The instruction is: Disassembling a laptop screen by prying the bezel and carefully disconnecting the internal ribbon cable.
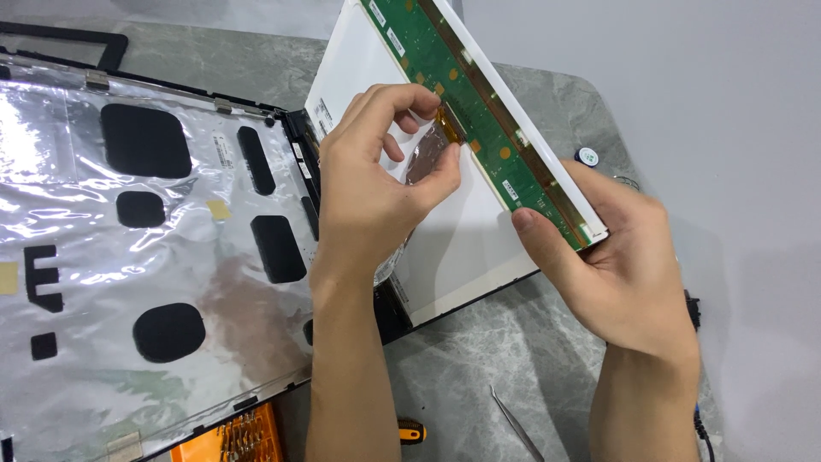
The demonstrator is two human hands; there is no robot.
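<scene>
A grey marble-patterned table (479,359) carries a foil-lined lid shell (128,231) at left, tweezers (516,425) near the front edge. The white display panel (462,231) stands tilted at centre, its green circuit strip (479,94) along the far-right edge. The left hand (376,188) pinches the amber ribbon tab (446,122) beside that strip; the right hand (620,265) clasps the panel's near-right corner.

Bare grey tabletop (753,103) lies open from 1 to 4 o'clock of the hands. At 9 o'clock the foil-lined lid (128,239) blocks the way. Tweezers (516,423) and a screwdriver (412,430) lie at 6 o'clock.
</scene>
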